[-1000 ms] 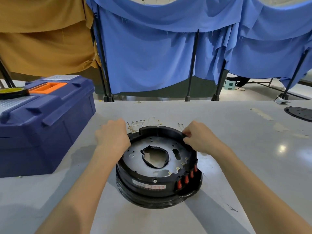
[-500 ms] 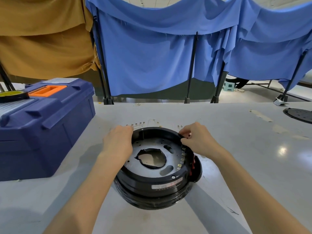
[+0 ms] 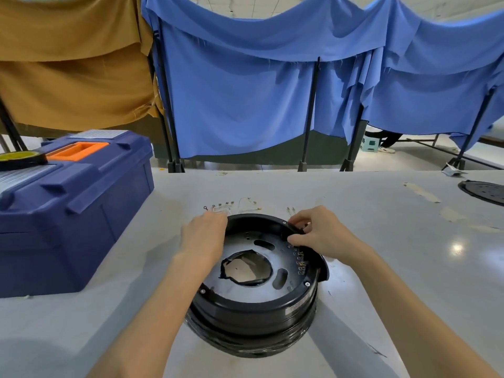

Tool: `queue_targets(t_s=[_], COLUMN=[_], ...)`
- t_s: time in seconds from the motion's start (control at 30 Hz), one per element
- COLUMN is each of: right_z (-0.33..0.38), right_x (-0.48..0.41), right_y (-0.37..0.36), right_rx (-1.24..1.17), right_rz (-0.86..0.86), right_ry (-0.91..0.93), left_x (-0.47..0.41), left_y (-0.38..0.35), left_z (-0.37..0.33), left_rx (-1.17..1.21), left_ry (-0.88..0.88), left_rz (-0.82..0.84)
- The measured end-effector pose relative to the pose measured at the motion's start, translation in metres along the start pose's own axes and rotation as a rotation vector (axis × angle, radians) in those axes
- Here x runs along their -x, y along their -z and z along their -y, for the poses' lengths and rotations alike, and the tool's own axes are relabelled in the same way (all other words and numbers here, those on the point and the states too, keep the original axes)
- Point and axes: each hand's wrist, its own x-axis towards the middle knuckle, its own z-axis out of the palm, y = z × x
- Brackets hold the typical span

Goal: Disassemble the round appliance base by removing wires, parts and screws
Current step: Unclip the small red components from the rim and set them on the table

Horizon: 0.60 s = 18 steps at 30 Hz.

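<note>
A round black appliance base [image 3: 253, 304] sits on the grey table [image 3: 395, 255], with a grey inner plate and a ragged hole in its middle. My left hand [image 3: 203, 237] grips the base's far left rim. My right hand [image 3: 319, 234] pinches the far right rim, close to a row of small terminals [image 3: 300, 261]. Beyond the base, a thin white wire [image 3: 245, 203] and several small screws [image 3: 222, 204] lie loose on the table.
A large blue toolbox [image 3: 68, 203] with an orange handle stands at the left, a black-and-yellow tape roll [image 3: 16, 158] on its lid. A black round plate [image 3: 484, 190] lies at the far right. Blue and tan cloth screens hang behind the table.
Both hands have turned the base anticlockwise: the label and terminal row swung from the front round to the right. The red connectors on its side are no longer in sight.
</note>
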Motion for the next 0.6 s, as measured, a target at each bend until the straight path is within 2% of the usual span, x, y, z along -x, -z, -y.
queue_targets(t_s=[0.13, 0.27, 0.4, 0.53, 0.6], right_z=[0.001, -0.002, -0.007, -0.006, -0.003], right_x=[-0.001, 0.001, 0.003, 0.003, 0.003], right_y=[-0.005, -0.014, -0.015, -0.022, -0.026], right_rx=[-0.061, -0.053, -0.144, -0.193, -0.260], right_rz=[-0.001, -0.024, 0.052, 0.016, -0.007], right_ry=[0.029, -0.038, -0.053, -0.014, -0.027], left_x=[0.004, 0.006, 0.007, 0.002, 0.000], left_y=[0.010, 0.018, 0.023, 0.015, 0.010], left_z=[-0.002, -0.009, -0.009, -0.022, -0.031], left_rx=[-0.011, -0.082, -0.098, -0.072, 0.091], left_ry=[0.038, 0.097, 0.131, -0.133, -0.220], left_rz=[-0.001, -0.008, 0.034, -0.059, -0.037])
